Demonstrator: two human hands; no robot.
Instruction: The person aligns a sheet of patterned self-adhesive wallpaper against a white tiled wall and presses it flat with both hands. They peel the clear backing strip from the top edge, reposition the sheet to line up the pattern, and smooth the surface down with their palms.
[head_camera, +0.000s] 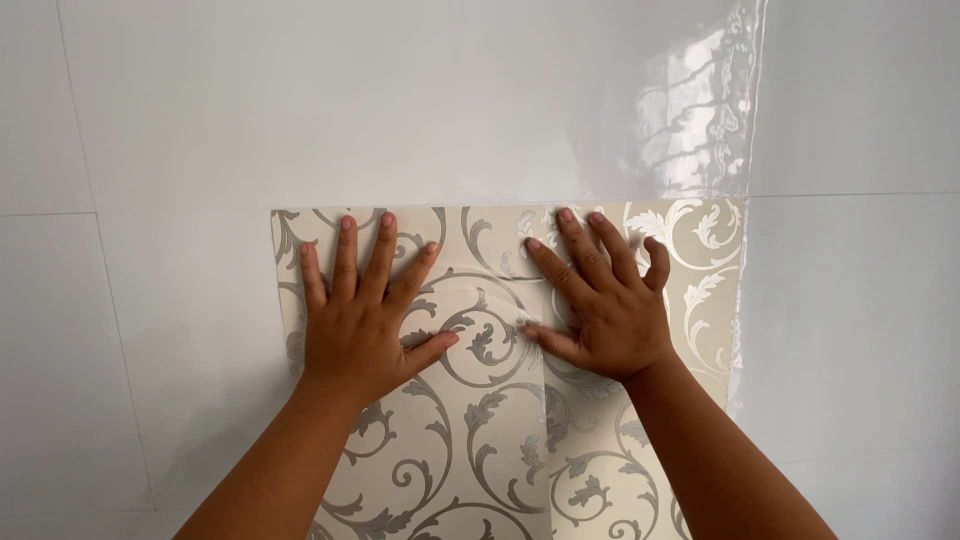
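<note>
Your left hand (362, 325) and right hand (605, 305) lie flat, fingers (383, 250) spread wide, gripping nothing, pressing the cream wallpaper sheet (490, 420) with grey scrollwork against the white tiled wall (300, 110), glossy clear film (700, 110) rising beyond its upper right corner.

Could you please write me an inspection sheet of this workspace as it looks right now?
Surface: white tiled wall, glossy, with thin grout lines.
Job's things: cream wallpaper with a grey scroll pattern, lying flat on the wall; its top edge runs level just above the fingertips. A clear shiny film rises above its right part and runs down its right edge.
Clutter: nothing seen.
Hands: left hand and right hand both open, palms pressed flat on the wallpaper, fingers spread; neither grips anything.
Cables: nothing seen.
Surroundings: only wall in view; no other person seen.
</note>
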